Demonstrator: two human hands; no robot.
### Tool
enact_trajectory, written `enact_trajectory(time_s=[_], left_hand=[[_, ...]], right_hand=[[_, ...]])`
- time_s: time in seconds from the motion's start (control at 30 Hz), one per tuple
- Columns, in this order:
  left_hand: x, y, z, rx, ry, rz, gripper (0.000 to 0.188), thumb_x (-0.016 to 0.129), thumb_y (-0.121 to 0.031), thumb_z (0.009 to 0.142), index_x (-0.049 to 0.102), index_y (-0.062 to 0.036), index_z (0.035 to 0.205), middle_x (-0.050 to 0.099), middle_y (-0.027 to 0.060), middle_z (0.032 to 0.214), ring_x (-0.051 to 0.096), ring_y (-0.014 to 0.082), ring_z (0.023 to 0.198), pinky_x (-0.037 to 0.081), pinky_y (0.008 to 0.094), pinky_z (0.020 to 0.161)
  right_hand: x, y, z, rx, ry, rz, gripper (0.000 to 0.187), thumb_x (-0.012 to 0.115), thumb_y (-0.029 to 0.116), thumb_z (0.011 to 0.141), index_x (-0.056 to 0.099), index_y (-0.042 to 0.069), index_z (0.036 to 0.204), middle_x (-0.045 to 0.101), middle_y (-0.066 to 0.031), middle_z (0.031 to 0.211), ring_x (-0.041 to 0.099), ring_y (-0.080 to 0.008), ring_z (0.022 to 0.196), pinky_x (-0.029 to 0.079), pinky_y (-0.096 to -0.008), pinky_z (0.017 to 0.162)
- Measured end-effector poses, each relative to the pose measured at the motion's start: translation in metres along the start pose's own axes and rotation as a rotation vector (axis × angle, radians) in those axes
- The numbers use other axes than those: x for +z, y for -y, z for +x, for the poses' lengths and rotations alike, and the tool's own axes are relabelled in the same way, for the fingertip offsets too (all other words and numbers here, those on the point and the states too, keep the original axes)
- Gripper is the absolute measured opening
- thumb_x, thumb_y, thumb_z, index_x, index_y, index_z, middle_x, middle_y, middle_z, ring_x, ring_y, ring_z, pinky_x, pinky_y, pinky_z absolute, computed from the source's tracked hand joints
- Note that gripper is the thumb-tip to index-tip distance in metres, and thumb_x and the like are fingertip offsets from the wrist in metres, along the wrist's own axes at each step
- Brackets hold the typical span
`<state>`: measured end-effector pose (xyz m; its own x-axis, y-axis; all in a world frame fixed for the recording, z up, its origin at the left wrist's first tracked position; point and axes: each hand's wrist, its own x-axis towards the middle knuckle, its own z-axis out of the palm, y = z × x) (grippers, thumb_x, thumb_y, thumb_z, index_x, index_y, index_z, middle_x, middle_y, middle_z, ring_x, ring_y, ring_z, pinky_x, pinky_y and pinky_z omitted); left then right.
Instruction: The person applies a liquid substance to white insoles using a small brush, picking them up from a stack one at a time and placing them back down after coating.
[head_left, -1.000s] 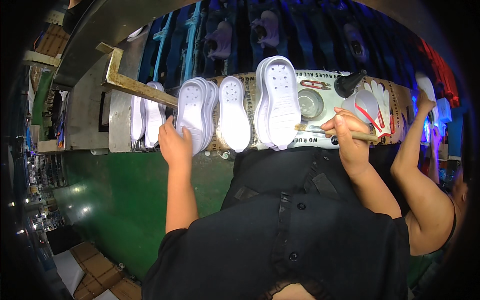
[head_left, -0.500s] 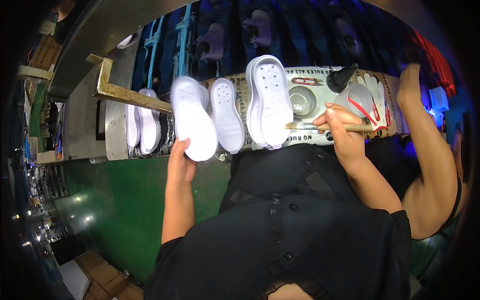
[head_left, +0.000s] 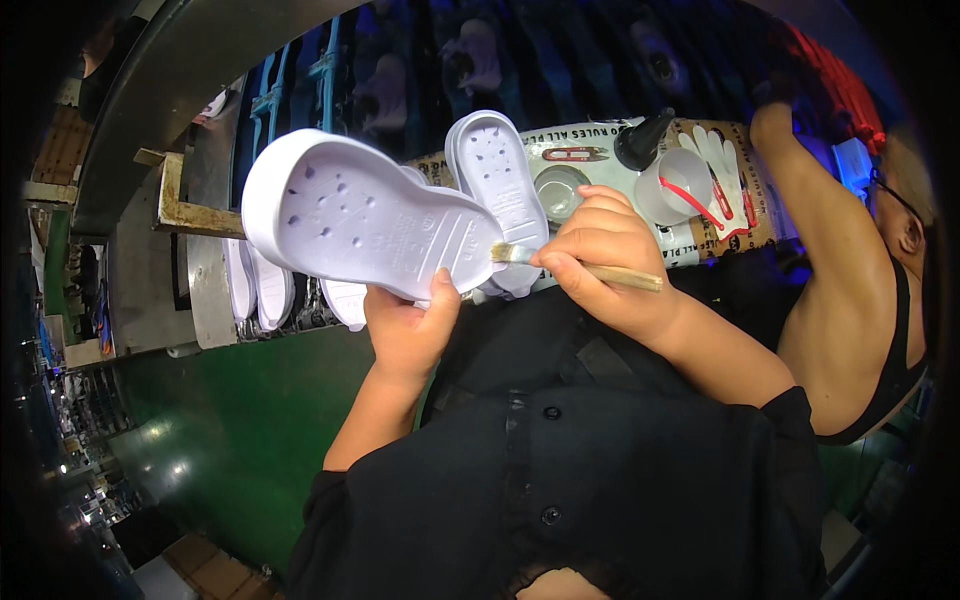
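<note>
My left hand point(head_left: 410, 335) grips a white shoe sole point(head_left: 370, 220) by its near edge, thumb on the inner face. The sole is raised and tilted, its recessed side with small holes and ridges toward me. Between the fingers of my right hand point(head_left: 610, 260) is a paintbrush point(head_left: 632, 279) with a wooden handle. Its bristles meet the narrow end of the sole. Behind that end, stacked white soles point(head_left: 492, 165) lie on the bench. Another white sole point(head_left: 345, 302) is mostly hidden under the held one.
A clear bowl point(head_left: 560, 192), a translucent cup point(head_left: 672, 190) with a red strip, a black cone-shaped bottle point(head_left: 644, 140), red thread snips point(head_left: 574, 154) and white gloves point(head_left: 722, 165) sit on the bench. More soles point(head_left: 270, 290) lie near a metal bracket point(head_left: 200, 213). A co-worker's arm point(head_left: 820, 200) reaches in at right.
My left hand has lifted and turned the sole, so its holed inner side now shows instead of the plain face. My right hand has brought the brush left onto the sole's end.
</note>
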<state>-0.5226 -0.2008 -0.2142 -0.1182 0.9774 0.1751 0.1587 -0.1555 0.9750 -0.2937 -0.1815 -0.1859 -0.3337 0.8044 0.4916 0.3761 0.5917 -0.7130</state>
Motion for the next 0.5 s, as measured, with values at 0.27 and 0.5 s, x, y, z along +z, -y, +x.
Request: enact_trajectory(time_s=[0.27, 0.5], left_hand=[[-0.003, 0.001, 0.002, 0.102, 0.056, 0.09, 0.036, 0.061, 0.001, 0.077, 0.056, 0.0085, 0.112, 0.063, 0.0157, 0.102, 0.063, 0.0215, 0.09, 0.049, 0.0312, 0.081], [-0.001, 0.013, -0.005, 0.235, 0.084, 0.116, 0.055, 0.058, 0.004, 0.08, 0.038, 0.0077, 0.131, 0.052, 0.0187, 0.123, 0.057, 0.0251, 0.109, 0.045, 0.0346, 0.095]], right_hand=[[-0.006, -0.005, -0.004, 0.038, -0.069, -0.061, 0.016, 0.064, 0.016, 0.084, 0.068, 0.007, 0.071, 0.06, -0.0044, 0.063, 0.057, -0.0234, 0.065, 0.042, -0.0406, 0.089], [0.001, -0.004, -0.003, 0.004, -0.049, -0.093, 0.011, 0.069, 0.015, 0.081, 0.069, 0.008, 0.072, 0.061, -0.0038, 0.063, 0.058, -0.0213, 0.065, 0.042, -0.0383, 0.089]])
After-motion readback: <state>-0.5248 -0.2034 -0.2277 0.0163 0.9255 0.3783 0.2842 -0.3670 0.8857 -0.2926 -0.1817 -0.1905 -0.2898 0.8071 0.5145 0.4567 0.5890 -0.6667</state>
